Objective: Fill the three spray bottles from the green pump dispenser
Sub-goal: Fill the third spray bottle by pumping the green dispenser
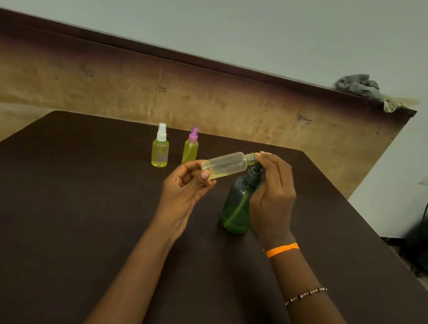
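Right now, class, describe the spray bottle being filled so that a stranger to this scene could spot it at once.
On the dark brown table, find the green pump dispenser near the middle. Just above it the left hand pinches a clear bottle tilted on its side, mouth at the pump spout. Unlike the white-capped bottle and pink-capped bottle standing upright behind, it is capless and nearly empty.

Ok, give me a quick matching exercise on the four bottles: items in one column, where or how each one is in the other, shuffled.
Column one:
1. white-capped bottle
2. pink-capped bottle
3. uncapped bottle
4. green pump dispenser

Column two:
A. tilted in the air, pinched at its base by the left hand
B. upright at the back of the table, furthest left
C. standing under the right hand, which is on its pump
D. upright at the back, just right of its neighbour

Pairs: 1-B, 2-D, 3-A, 4-C
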Motion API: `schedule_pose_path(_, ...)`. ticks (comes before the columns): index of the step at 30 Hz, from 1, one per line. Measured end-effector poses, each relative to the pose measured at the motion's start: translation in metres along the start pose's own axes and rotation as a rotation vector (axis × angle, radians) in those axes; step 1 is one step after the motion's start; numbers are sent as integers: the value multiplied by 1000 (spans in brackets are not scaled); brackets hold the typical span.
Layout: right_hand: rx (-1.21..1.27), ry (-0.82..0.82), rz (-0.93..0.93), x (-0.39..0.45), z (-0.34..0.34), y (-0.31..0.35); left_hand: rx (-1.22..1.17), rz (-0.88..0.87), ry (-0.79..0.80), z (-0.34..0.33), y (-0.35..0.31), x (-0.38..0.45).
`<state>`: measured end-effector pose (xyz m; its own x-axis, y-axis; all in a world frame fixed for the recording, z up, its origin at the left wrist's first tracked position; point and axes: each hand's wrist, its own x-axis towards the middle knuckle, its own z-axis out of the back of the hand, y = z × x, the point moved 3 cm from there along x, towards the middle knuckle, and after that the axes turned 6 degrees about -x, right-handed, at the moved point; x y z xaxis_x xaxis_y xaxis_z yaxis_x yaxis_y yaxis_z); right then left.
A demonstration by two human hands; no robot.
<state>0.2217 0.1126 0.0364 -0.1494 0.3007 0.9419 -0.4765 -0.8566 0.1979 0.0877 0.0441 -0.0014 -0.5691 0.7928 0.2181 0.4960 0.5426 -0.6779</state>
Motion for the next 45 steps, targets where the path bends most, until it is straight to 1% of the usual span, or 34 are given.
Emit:
schedule_pose_path(6,-128,95,86,28,11,6,2,20,0,3,2,1)
schedule_pose_path(8,-123,77,75,30,10,5,15,19,2,4,3,2)
schedule_pose_path(11,-73,-16,36,10,6,4,18,19,0,6,5,4)
schedule_pose_path(13,-66,-19,32,0,3,1,22,19,-4,7,6,4)
schedule_pose_path(17,-108,56,61,12,7,1,15,27,3,7,5,3)
schedule_pose_path(20,-154,147,109,32,12,1,17,28,7,6,4,1)
schedule_pose_path(22,-140,177,96,38,13,0,21,34,0,3,4,1)
schedule_pose_path(23,-122,169,76,36,12,0,25,29,2,3,4,1)
schedule_pose_path(27,-93,51,26,0,7,4,26,25,3,6,5,5)
schedule_pose_path(29,-70,49,9,-6,6,3,11,19,8,8,5,6)
schedule_pose_path(35,-131,177,69,29,17,4,14,34,1,3,5,1)
schedule_pose_path(37,-118,189,24,36,18,3,23,36,7,3,5,1)
schedule_pose_path(39,-94,148,-11,30,15,5,23,32,10,4,6,2)
schedule_pose_path(42,-94,46,-31,6,7,7,39,33,10,6,7,5)
schedule_pose_path(45,-110,24,-31,9,2,6,19,36,8,9,8,5)
